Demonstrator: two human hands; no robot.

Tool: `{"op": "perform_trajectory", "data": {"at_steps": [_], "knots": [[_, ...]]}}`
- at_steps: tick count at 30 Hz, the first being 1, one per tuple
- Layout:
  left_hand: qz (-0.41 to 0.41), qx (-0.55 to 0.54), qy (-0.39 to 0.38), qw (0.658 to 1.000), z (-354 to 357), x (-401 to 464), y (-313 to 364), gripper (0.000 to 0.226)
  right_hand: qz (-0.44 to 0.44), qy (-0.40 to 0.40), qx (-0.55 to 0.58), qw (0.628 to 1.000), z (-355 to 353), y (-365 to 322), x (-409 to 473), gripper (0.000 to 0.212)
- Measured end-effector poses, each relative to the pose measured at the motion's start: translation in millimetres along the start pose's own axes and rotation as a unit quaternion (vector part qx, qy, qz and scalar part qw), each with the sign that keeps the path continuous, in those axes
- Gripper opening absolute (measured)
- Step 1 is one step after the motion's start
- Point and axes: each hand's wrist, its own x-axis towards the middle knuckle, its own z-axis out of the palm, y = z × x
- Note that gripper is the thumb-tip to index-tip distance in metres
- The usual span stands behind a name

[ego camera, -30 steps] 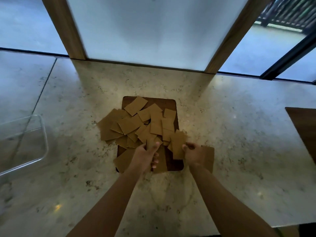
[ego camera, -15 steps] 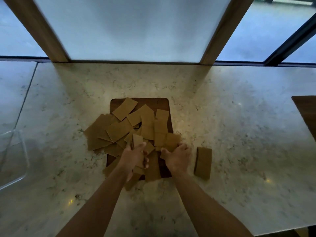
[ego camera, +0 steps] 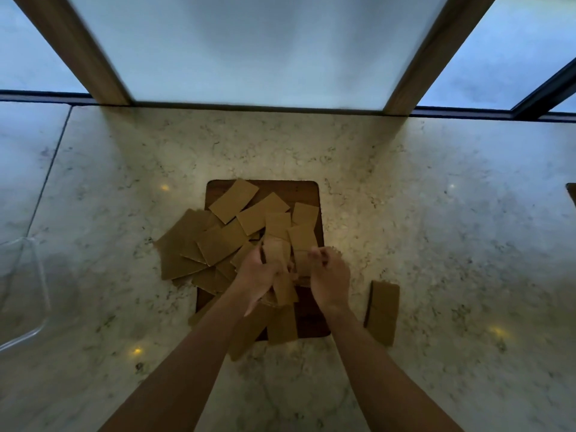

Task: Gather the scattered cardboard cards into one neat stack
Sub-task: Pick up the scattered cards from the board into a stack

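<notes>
Cardboard fills my view at the centre: my left hand (ego camera: 260, 275) has its fingers (ego camera: 256, 255) curled round a few cards (ego camera: 275, 251), gripping them above the pile, with more card ends sticking out below the palm. My right hand (ego camera: 327, 277) sits just beside it, fingers (ego camera: 318, 254) bent and pinching the edge of a card (ego camera: 301, 240) in the heap. Around both hands the loose cards (ego camera: 218, 241) overlap at all angles across a dark wooden board (ego camera: 307, 190), spilling off its left edge onto the marble worktop (ego camera: 436, 213). A small neat stack (ego camera: 382, 311) lies right of the board, apart from my right hand. At far left I see a clear tub (ego camera: 37, 294).
</notes>
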Motion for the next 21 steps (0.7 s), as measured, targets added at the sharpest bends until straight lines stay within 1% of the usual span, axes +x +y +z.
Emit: {"op": "perform_trajectory", "data": {"at_steps": [1, 2, 3, 4, 6, 7, 8, 9, 11, 12, 13, 15, 17, 19, 21], "knots": [[-0.014, -0.035, 0.009, 0.999, -4, 2, -1, 0.042, -0.004, 0.023, -0.09, 0.996, 1, -1, 7, 0.036], [-0.028, -0.071, 0.011, 0.997, -9, 2, -1, 0.041, 0.01, 0.034, -0.124, 0.992, 1, -4, 12, 0.045], [-0.041, -0.099, 0.01, 0.994, -14, 2, 1, 0.04, 0.024, 0.03, -0.135, 0.99, 3, -6, 16, 0.054], [-0.05, -0.118, 0.009, 0.992, -19, -1, 3, 0.038, 0.021, 0.019, -0.138, 0.99, 5, -7, 19, 0.055], [-0.039, -0.127, 0.01, 0.991, -26, -5, 9, 0.036, 0.02, 0.021, -0.105, 0.994, 7, -4, 27, 0.036], [-0.02, -0.123, 0.008, 0.992, -28, -6, 12, 0.034, 0.038, 0.033, -0.05, 0.997, 6, -3, 30, 0.03], [-0.006, -0.119, 0.003, 0.993, -28, -8, 15, 0.033, 0.061, 0.047, -0.009, 0.997, 3, 1, 33, 0.034], [-0.003, -0.128, 0.001, 0.992, -29, -10, 17, 0.031, 0.075, 0.057, 0.015, 0.995, 1, 3, 36, 0.045], [-0.008, -0.14, 0.001, 0.99, -31, -11, 20, 0.031, 0.083, 0.039, -0.026, 0.995, 0, 5, 38, 0.077], [-0.006, -0.135, 0.004, 0.991, -30, -10, 20, 0.033, 0.086, 0.033, -0.041, 0.995, -1, 6, 40, 0.084], [-0.001, -0.131, 0.007, 0.991, -29, -10, 21, 0.034, 0.082, 0.028, -0.032, 0.996, -2, 5, 42, 0.083], [0.001, -0.15, 0.0, 0.989, -30, -9, 21, 0.035, 0.058, 0.023, -0.024, 0.998, -4, 7, 48, 0.066], [-0.001, -0.19, -0.052, 0.98, -33, -8, 18, 0.04, 0.068, 0.024, -0.043, 0.996, -8, 7, 51, 0.054], [0.002, -0.189, -0.088, 0.978, -36, -6, 14, 0.04, 0.1, 0.028, -0.068, 0.992, -13, 8, 51, 0.054], [0.02, -0.155, -0.08, 0.984, -36, -2, 13, 0.034, 0.113, 0.036, -0.076, 0.99, -20, 9, 52, 0.053]]}}
